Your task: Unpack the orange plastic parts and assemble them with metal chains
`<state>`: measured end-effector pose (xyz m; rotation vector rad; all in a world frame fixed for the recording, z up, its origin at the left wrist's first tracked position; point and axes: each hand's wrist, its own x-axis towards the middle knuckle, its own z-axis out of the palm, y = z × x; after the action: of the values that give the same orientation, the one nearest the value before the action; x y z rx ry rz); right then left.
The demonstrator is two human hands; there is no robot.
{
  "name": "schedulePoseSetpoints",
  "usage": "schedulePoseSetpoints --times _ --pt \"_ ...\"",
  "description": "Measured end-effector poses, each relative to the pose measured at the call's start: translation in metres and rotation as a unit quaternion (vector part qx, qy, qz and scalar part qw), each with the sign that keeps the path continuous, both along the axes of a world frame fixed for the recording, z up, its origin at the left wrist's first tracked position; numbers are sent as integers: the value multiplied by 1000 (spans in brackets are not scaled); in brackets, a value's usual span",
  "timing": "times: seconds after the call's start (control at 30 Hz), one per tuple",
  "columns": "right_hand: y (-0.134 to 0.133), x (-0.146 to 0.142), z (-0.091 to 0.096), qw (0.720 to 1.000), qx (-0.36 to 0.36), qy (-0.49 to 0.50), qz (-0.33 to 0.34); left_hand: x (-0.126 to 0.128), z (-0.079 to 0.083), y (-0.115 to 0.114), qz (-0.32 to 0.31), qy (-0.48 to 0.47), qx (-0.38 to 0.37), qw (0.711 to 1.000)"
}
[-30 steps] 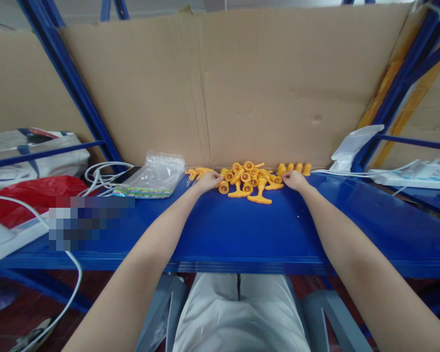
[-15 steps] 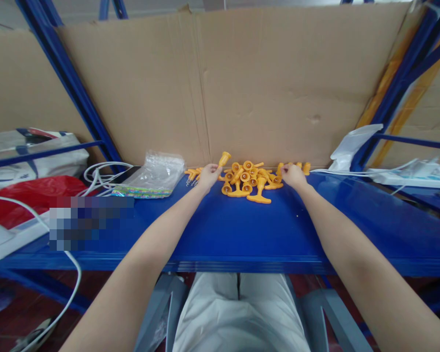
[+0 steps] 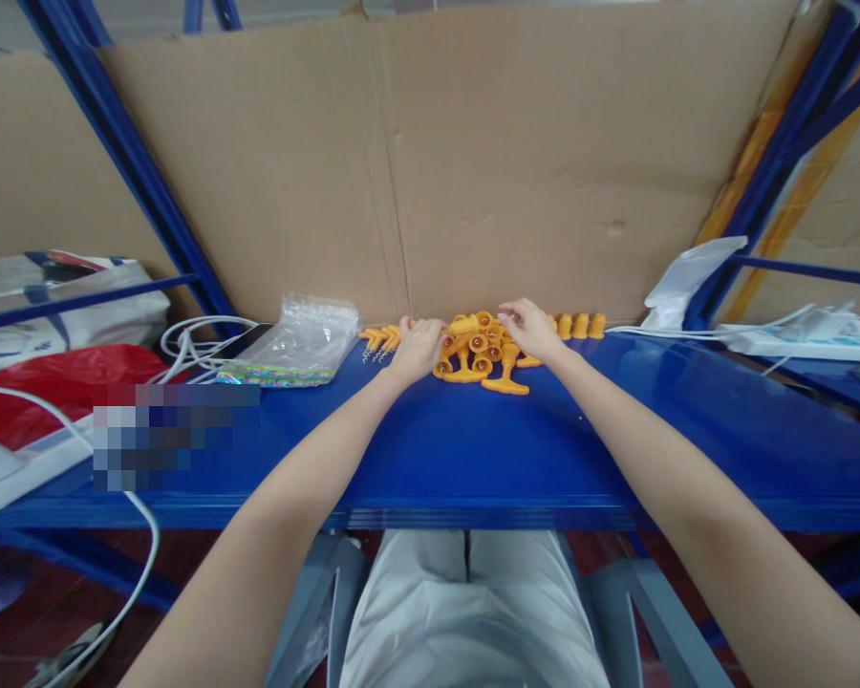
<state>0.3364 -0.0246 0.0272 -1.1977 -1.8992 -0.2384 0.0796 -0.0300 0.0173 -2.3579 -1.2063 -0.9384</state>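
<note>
My left hand (image 3: 419,348) is closed around one end of a yellow corkscrew (image 3: 462,326), whose covered shaft points right over the pile. Its grip end is hidden by my fingers. My right hand (image 3: 530,329) hovers at the pile's right side with fingers apart and nothing visible in them. Between and below both hands lies a heap of yellow T-handled corkscrews (image 3: 507,373), several showing round hollow sleeve ends. Left of my left hand, yellow handles with bare metal spirals (image 3: 374,346) lie in a row. Yellow sleeves (image 3: 580,327) stand upright right of my right hand.
Clear plastic bags (image 3: 301,339) lie left on the blue table (image 3: 473,459). White cables (image 3: 186,339) and a red bag (image 3: 64,377) are farther left. A cardboard sheet (image 3: 530,172) stands behind. A white plastic piece (image 3: 688,282) leans by the right post.
My right hand has left the standing sleeves and moved left to the pile. The corkscrew in my left hand has tipped from upright to nearly level and come lower.
</note>
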Motion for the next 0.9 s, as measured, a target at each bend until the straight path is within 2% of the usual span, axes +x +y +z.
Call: schedulePoseSetpoints --times 0.27,0.57,0.77,0.9 --pt "-19 -30 2 992 -20 -71 98 4 2 -5 -26 75 65 995" --pt "-8 -31 -4 985 -25 -79 154 3 7 -9 -29 128 75 988" --pt "-9 -30 -1 981 -54 -139 124 4 9 -12 -38 150 55 986" --pt "-16 -33 3 979 -44 -179 83 6 9 -13 -38 137 25 990"
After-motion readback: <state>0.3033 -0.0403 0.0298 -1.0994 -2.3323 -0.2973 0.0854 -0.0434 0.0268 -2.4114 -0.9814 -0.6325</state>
